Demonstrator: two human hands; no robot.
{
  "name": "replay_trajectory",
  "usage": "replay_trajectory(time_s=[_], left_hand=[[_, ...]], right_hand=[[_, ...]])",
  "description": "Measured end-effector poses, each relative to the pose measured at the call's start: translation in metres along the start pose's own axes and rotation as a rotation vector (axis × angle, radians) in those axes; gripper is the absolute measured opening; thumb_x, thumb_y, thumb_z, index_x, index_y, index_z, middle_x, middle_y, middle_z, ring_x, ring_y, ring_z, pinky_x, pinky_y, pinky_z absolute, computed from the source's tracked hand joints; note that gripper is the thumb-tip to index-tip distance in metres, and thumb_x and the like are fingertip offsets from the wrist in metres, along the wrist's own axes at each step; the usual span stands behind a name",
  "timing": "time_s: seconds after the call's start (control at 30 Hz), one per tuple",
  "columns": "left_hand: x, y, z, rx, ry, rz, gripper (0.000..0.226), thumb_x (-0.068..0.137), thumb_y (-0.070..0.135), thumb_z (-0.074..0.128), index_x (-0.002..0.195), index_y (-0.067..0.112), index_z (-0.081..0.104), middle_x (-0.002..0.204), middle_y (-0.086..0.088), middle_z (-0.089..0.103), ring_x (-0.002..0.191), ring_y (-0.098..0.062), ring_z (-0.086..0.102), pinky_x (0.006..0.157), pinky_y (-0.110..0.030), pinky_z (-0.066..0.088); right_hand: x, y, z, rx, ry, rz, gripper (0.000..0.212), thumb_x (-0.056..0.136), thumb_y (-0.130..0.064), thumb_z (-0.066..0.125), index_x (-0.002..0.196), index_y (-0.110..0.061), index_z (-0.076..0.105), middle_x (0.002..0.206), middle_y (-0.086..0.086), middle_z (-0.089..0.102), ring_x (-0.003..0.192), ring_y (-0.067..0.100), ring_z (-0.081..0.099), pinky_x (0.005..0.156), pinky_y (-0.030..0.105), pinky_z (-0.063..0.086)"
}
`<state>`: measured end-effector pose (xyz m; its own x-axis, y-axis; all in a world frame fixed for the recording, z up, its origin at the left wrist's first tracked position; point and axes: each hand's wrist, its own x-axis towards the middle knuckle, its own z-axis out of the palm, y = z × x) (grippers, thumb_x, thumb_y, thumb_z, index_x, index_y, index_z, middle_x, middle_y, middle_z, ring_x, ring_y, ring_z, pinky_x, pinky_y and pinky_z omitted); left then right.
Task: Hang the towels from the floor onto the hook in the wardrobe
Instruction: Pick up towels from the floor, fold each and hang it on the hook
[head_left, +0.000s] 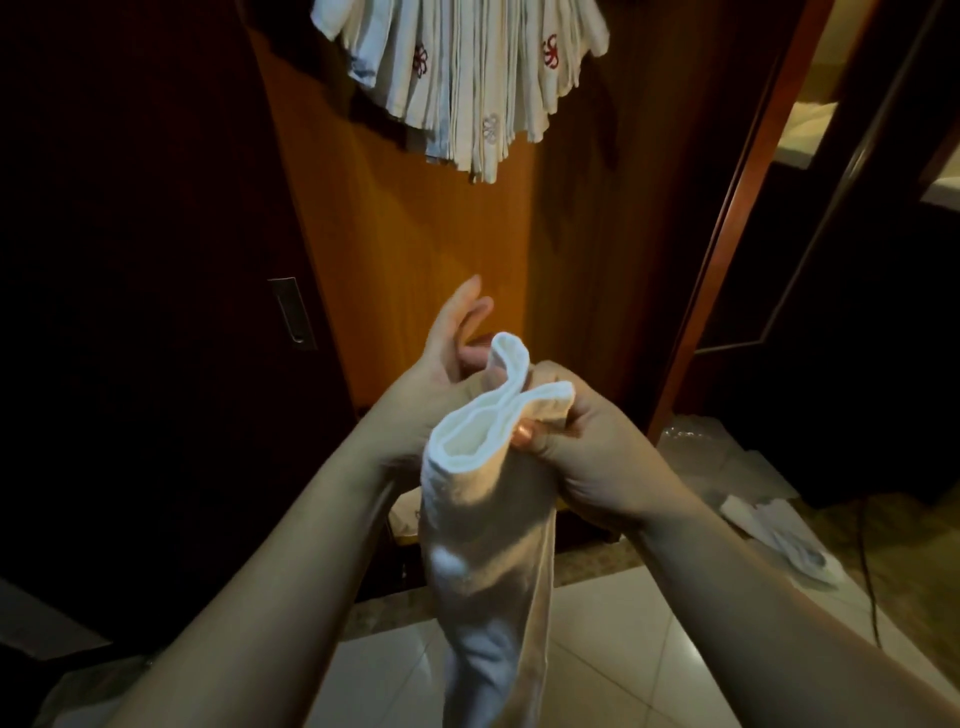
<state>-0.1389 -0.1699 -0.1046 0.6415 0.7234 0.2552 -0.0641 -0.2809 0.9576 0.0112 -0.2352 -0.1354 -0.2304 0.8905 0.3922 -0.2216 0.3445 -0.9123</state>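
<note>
Wardrobe (415, 249): orange-brown wood panel fills centre, dark door (156, 260) with metal recessed handle (293, 312) to the left. Hung towels (467, 78), pale with red flower marks, fan out at top of view; the hook itself is out of sight. Tiled floor (623, 649) below. Held towel (483, 519), white, hangs folded between both hands in front of wardrobe. More cloth (779, 535) lies on floor, right. Right hand (587, 447) pinches the towel's top fold, fingers curled. Left hand (441, 364) behind the fold, fingers straight, spread.
</note>
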Motion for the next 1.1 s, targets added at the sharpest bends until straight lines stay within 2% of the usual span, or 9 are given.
replay_trajectory(time_s=[0.1, 0.27, 0.43, 0.53, 0.6, 0.73, 0.87, 0.97, 1.1], left_hand=[[0.001, -0.001, -0.006, 0.087, -0.037, -0.105, 0.143, 0.036, 0.086, 0.075, 0.154, 0.031, 0.015, 0.145, 0.013, 0.034, 0.099, 0.027, 0.052, 0.078, -0.004, 0.047], [-0.008, -0.007, -0.011, -0.066, 0.219, -0.067, 0.047, 0.083, 0.048, 0.067, 0.125, 0.028, 0.057, 0.121, 0.007, 0.071, 0.114, -0.015, 0.066, 0.079, -0.017, 0.055], [-0.025, -0.011, -0.002, -0.115, 0.321, 0.052, 0.079, 0.062, 0.088, 0.065, 0.119, 0.033, 0.066, 0.124, 0.001, 0.071, 0.117, -0.018, 0.066, 0.09, -0.031, 0.057], [-0.021, -0.012, 0.003, -0.02, 0.358, 0.097, 0.032, 0.079, 0.042, 0.077, 0.11, 0.046, 0.073, 0.116, 0.011, 0.074, 0.111, -0.01, 0.068, 0.089, -0.023, 0.056], [-0.016, -0.009, 0.005, -0.06, 0.396, 0.104, 0.031, 0.083, 0.018, 0.07, 0.104, 0.04, 0.078, 0.111, 0.006, 0.076, 0.108, -0.012, 0.07, 0.086, -0.023, 0.057], [-0.009, 0.0, 0.011, -0.13, 0.433, 0.071, 0.029, 0.084, 0.009, 0.07, 0.098, 0.032, 0.081, 0.102, -0.001, 0.078, 0.098, -0.019, 0.074, 0.077, -0.027, 0.06], [-0.005, 0.004, 0.016, -0.132, 0.436, 0.05, 0.032, 0.085, 0.004, 0.072, 0.091, 0.034, 0.081, 0.097, 0.0, 0.079, 0.093, -0.016, 0.075, 0.072, -0.023, 0.058], [-0.003, 0.006, 0.017, -0.147, 0.403, 0.038, 0.026, 0.076, 0.012, 0.078, 0.087, 0.035, 0.078, 0.095, 0.001, 0.078, 0.088, -0.013, 0.075, 0.068, -0.019, 0.055], [-0.001, 0.002, 0.015, -0.188, 0.269, -0.081, 0.038, 0.076, 0.03, 0.079, 0.112, 0.027, 0.069, 0.109, -0.001, 0.076, 0.102, -0.018, 0.073, 0.081, -0.026, 0.059]], right_hand=[[0.003, -0.009, -0.006, -0.07, 0.012, 0.005, 0.028, 0.079, -0.043, 0.08, 0.105, -0.034, 0.075, 0.109, -0.009, 0.072, 0.106, 0.01, 0.067, 0.093, 0.025, 0.053], [0.013, -0.016, -0.017, -0.236, 0.105, -0.025, 0.017, 0.082, -0.027, 0.08, 0.099, -0.031, 0.079, 0.109, -0.018, 0.066, 0.113, 0.007, 0.063, 0.095, 0.022, 0.051], [0.021, -0.015, -0.016, -0.295, 0.266, -0.105, 0.013, 0.079, -0.038, 0.075, 0.092, -0.035, 0.077, 0.1, -0.023, 0.061, 0.106, 0.0, 0.061, 0.092, 0.018, 0.048], [0.024, -0.017, -0.016, -0.312, 0.272, -0.15, 0.014, 0.081, -0.045, 0.069, 0.092, -0.042, 0.077, 0.101, -0.023, 0.06, 0.106, -0.002, 0.06, 0.091, 0.015, 0.046], [0.025, -0.017, -0.016, -0.36, 0.293, -0.175, 0.017, 0.084, -0.046, 0.065, 0.097, -0.042, 0.075, 0.104, -0.019, 0.061, 0.107, 0.0, 0.06, 0.092, 0.015, 0.046], [0.021, -0.019, -0.019, -0.392, 0.366, -0.235, 0.03, 0.088, -0.046, 0.064, 0.117, -0.044, 0.067, 0.111, -0.01, 0.064, 0.11, 0.013, 0.063, 0.09, 0.016, 0.049], [0.023, -0.023, -0.027, -0.305, 0.417, -0.089, 0.078, 0.08, -0.046, 0.074, 0.149, -0.04, 0.039, 0.109, 0.009, 0.07, 0.106, 0.026, 0.069, 0.092, 0.035, 0.056], [0.023, -0.029, -0.03, 0.031, 0.316, 0.102, 0.041, 0.077, -0.036, 0.076, 0.114, -0.022, 0.071, 0.104, 0.008, 0.076, 0.096, 0.022, 0.073, 0.083, 0.033, 0.06], [0.019, -0.023, -0.034, 0.058, 0.288, 0.096, 0.035, 0.075, -0.041, 0.075, 0.105, -0.022, 0.076, 0.11, 0.01, 0.075, 0.102, 0.025, 0.071, 0.086, 0.033, 0.059]])
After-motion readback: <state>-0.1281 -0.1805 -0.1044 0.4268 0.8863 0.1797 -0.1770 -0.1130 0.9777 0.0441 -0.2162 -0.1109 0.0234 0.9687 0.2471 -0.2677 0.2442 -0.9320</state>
